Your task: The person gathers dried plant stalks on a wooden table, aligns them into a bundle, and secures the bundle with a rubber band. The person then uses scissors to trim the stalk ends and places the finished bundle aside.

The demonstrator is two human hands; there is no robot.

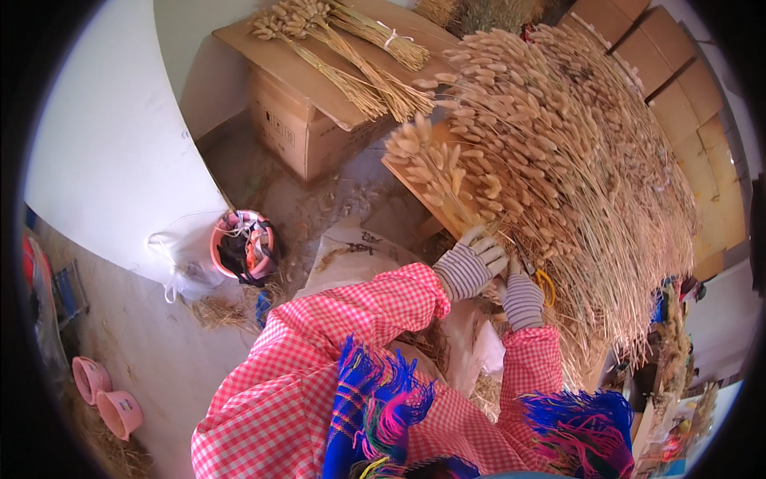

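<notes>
My left hand point(471, 267), in a striped glove with pale fingertips, is closed around the stems of a small bunch of dried bunny-tail grass point(432, 157). The bunch's fluffy heads point away from me over the edge of a wooden board point(422, 187). Close beside it is my right hand point(523, 297), gloved alike, its fingers bent toward the stems; what they hold is hidden. Scissors with yellow handles point(546, 287) lie against the grass just right of that hand. A large heap of dried bunny-tail grass point(556, 149) spreads across the table to the right.
Tied and loose grass bundles point(359, 66) lie on a cardboard box point(281, 123) at the back. A white woven sack point(344, 254) is below my left arm. A pink bucket point(214, 245) and a plastic bag point(185, 263) stand on the floor. Stacked cartons point(676, 108) line the right.
</notes>
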